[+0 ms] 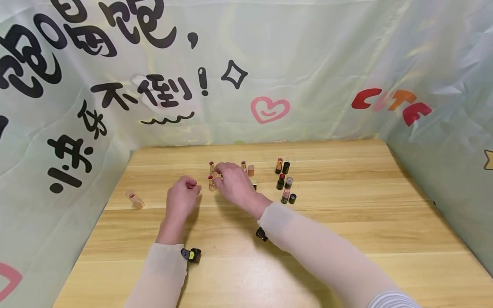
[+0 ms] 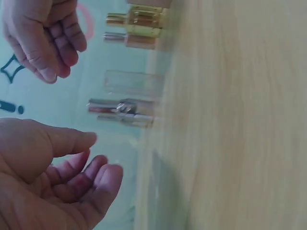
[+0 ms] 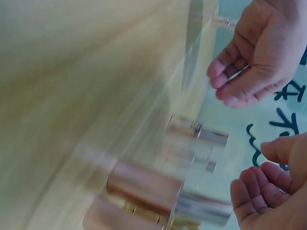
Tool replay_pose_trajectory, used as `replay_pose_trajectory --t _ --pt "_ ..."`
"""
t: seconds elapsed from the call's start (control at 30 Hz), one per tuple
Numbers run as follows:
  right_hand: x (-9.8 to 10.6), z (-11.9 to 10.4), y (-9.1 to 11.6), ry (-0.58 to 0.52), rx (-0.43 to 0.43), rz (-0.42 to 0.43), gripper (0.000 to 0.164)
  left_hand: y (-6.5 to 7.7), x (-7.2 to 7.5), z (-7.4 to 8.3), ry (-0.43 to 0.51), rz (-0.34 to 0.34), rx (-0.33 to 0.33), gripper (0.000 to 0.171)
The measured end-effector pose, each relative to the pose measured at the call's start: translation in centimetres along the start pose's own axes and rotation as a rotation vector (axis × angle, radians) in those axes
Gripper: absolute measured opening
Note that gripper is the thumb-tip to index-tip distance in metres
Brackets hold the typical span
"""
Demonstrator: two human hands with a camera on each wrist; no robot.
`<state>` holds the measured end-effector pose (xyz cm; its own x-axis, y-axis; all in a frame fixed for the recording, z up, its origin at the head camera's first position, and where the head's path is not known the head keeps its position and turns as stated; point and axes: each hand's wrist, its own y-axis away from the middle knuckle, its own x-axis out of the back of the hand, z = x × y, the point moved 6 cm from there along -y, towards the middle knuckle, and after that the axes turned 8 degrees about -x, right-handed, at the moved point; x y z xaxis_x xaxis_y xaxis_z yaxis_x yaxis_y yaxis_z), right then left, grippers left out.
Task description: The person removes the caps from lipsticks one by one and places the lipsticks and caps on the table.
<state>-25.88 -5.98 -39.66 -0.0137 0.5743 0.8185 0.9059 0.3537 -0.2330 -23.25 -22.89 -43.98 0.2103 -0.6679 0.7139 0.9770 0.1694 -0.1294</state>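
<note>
My left hand (image 1: pixel 182 196) hovers over the table, its fingers loosely curled around nothing. To its right, my right hand (image 1: pixel 235 184) is above a group of lipsticks, thumb and fingers parted and holding nothing. Two uncapped lipsticks, one farther back (image 1: pixel 211 164) and one nearer (image 1: pixel 211 183), stand by its fingertips. Another lipstick (image 1: pixel 243 164) and a rose-gold cap (image 1: pixel 251 170) show behind it; the hand hides part of this group. The left wrist view shows a clear cap (image 2: pixel 132 82) beside a lipstick (image 2: pixel 120 108). Rose-gold tubes (image 3: pixel 144 187) appear blurred close to the right wrist camera.
At the right stand several black-based lipsticks, including a red one (image 1: pixel 280 182) and a pink one (image 1: pixel 285 196), with caps such as a black cap (image 1: pixel 286 167) beside them. A single lipstick (image 1: pixel 136 200) stands far left. Printed cloth (image 1: pixel 316 77) surrounds the wooden table (image 1: pixel 366 248).
</note>
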Motion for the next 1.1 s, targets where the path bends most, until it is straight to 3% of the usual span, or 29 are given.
replay_pose_trajectory --t 0.13,0.37,0.57,0.63,0.77,0.83,1.1 --pt "-0.3 -1.5 0.9 -0.078 0.028 0.035 0.014 1.3 2.1 -0.1 0.001 0.138 -0.026 0.018" --pt "-1.5 -3.6 2.7 -0.2 0.015 0.024 0.019 3.7 5.8 -0.4 0.002 0.382 -0.051 0.018" --pt "-2.9 -4.8 3.5 -0.221 0.003 -0.009 0.02 4.7 8.9 -2.0 -0.041 0.607 -0.068 0.018" --pt "-3.4 -5.0 3.5 -0.215 -0.002 -0.018 0.02 4.8 9.6 -3.0 -0.048 0.656 -0.035 0.017" --pt "-4.5 -5.2 3.5 -0.212 -0.021 -0.049 0.021 4.6 10.3 -5.3 -0.017 0.643 0.072 0.03" --pt "-4.9 -5.2 3.5 -0.212 -0.027 -0.065 0.022 4.5 10.4 -6.3 0.004 0.6 0.127 0.039" --pt "-5.9 -4.7 3.7 -0.199 -0.044 -0.079 0.023 3.7 9.9 -9.6 0.046 0.421 0.246 0.066"
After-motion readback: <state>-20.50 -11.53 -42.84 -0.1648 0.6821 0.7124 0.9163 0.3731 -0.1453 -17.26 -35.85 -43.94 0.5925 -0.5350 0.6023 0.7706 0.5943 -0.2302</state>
